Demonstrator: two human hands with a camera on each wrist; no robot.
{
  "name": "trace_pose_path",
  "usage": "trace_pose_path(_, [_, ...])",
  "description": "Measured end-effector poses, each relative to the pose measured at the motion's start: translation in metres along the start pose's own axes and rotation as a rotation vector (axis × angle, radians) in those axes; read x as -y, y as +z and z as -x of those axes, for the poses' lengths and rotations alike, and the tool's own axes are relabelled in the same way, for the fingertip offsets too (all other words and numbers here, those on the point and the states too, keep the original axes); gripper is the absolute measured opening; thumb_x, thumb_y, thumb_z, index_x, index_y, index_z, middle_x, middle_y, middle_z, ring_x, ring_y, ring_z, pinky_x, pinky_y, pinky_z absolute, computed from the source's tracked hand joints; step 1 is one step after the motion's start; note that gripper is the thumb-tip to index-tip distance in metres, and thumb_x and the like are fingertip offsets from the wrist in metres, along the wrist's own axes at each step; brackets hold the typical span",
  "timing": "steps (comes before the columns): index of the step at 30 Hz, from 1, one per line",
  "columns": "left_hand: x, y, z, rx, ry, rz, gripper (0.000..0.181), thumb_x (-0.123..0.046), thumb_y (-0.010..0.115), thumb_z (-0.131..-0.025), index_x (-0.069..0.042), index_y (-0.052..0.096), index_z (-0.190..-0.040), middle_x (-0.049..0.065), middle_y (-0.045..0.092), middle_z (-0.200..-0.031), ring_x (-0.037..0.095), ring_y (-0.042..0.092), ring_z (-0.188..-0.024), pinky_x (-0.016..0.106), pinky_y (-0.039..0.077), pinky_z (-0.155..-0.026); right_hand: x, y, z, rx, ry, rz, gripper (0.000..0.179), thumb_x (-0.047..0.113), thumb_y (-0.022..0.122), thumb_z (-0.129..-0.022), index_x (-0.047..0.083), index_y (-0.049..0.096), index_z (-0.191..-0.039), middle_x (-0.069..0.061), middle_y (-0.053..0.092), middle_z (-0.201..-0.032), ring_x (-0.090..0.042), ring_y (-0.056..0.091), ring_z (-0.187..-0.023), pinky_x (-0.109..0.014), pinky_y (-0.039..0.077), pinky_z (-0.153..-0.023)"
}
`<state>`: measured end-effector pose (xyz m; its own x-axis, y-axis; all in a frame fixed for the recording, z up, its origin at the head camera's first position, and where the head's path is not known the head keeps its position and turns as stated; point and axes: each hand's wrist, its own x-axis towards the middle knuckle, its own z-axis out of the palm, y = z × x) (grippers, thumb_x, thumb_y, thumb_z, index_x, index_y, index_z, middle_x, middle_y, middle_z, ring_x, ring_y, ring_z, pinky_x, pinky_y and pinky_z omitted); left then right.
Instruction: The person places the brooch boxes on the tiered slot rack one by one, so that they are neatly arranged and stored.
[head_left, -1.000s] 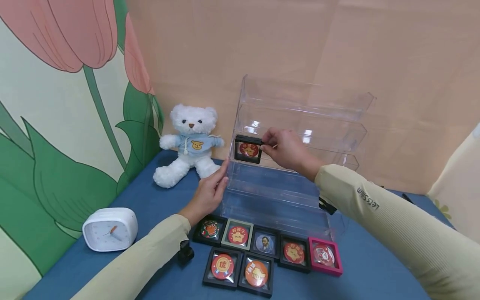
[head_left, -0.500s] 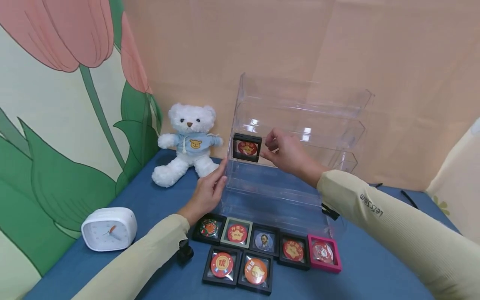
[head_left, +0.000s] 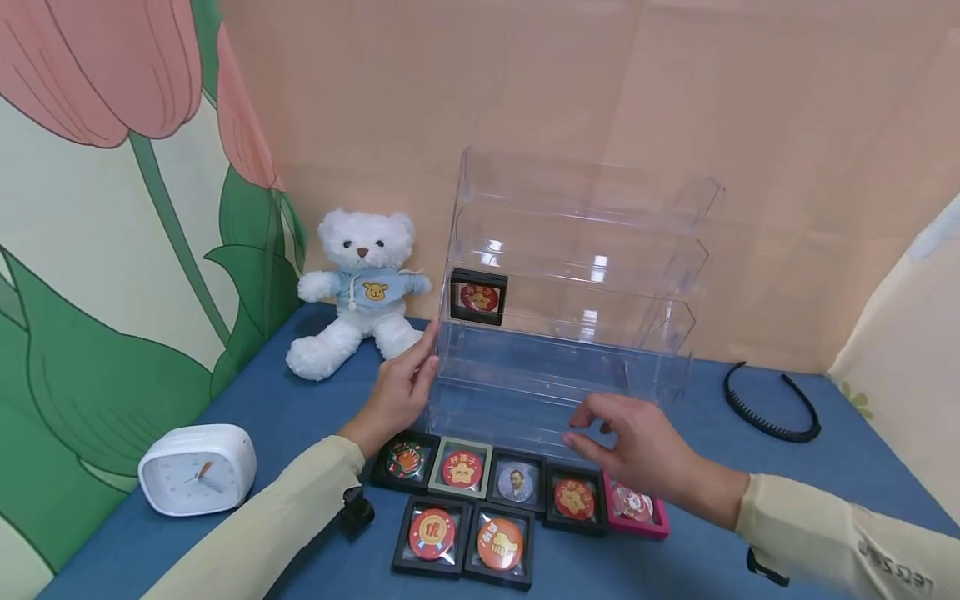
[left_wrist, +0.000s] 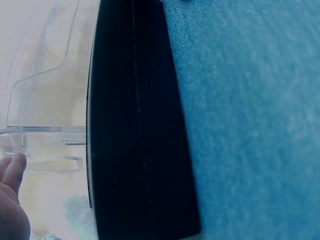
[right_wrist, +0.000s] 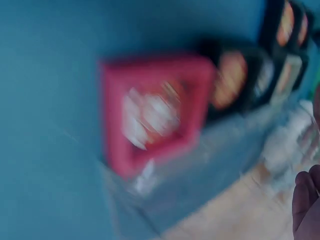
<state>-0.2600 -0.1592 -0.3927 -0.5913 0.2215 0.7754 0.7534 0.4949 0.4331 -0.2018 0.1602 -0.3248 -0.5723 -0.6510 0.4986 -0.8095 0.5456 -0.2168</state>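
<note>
The right hand [head_left: 637,446], fingertips parted, has left the frame [head_left: 478,297], seemingly placed at the rack [head_left: 562,321]'s nine o'clock, for five; the left hand [head_left: 393,396], extended, touches the rack.

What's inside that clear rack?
A black frame with a red badge stands at the left of a middle shelf. The right hand covers part of the bottom shelf, hiding anything there.

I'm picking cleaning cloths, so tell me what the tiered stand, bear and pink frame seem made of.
Tiered stand: clear, glossy plastic, perhaps acrylic; things behind show through and light glints off it. Bear: white plush, probably synthetic; its surface looks fuzzy. Pink frame: probably plastic, by its even colour; its finish is unclear.
</note>
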Motion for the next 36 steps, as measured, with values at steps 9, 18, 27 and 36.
trace_pose_path(9, [0.002,0.002,0.001,0.016,-0.012,-0.005,0.053,0.001,0.051,-0.096,0.000,0.033,-0.145,0.014,0.040,-0.143,0.022,0.062,-0.071,0.026,0.044,-0.053,-0.012,-0.007,0.072,-0.022,0.140,-0.059,0.031,0.010,0.082,-0.074,0.028,0.058,-0.083,0.019,0.055,-0.081,0.001,0.054,-0.068,-0.023,0.050,-0.055])
trace_pose_path(18, [0.004,0.003,0.003,0.003,0.001,-0.010,0.053,0.003,0.051,-0.095,0.000,0.034,-0.145,0.015,0.041,-0.142,0.020,0.063,-0.073,0.027,0.047,-0.056,-0.039,-0.010,0.112,0.270,0.499,0.036,0.033,0.043,0.076,-0.078,0.020,0.064,-0.099,0.006,0.057,-0.093,-0.011,0.056,-0.079,-0.024,0.048,-0.058])
trace_pose_path(27, [0.002,0.003,0.003,-0.009,-0.009,-0.028,0.054,0.003,0.054,-0.094,0.002,0.035,-0.144,0.017,0.043,-0.139,0.032,0.056,-0.112,0.040,0.052,-0.075,-0.049,-0.004,0.119,0.365,0.656,-0.042,0.055,0.052,0.072,-0.077,0.014,0.063,-0.115,0.006,0.057,-0.096,-0.011,0.053,-0.082,-0.030,0.048,-0.065])
trace_pose_path(36, [0.001,0.003,0.002,-0.003,-0.021,-0.037,0.055,0.004,0.054,-0.094,0.000,0.034,-0.145,0.015,0.043,-0.141,0.004,0.037,-0.047,0.021,0.039,-0.047,-0.051,-0.002,0.119,0.390,0.704,-0.094,0.060,0.049,0.073,-0.077,0.010,0.060,-0.122,0.004,0.058,-0.099,-0.013,0.053,-0.085,-0.035,0.048,-0.070])
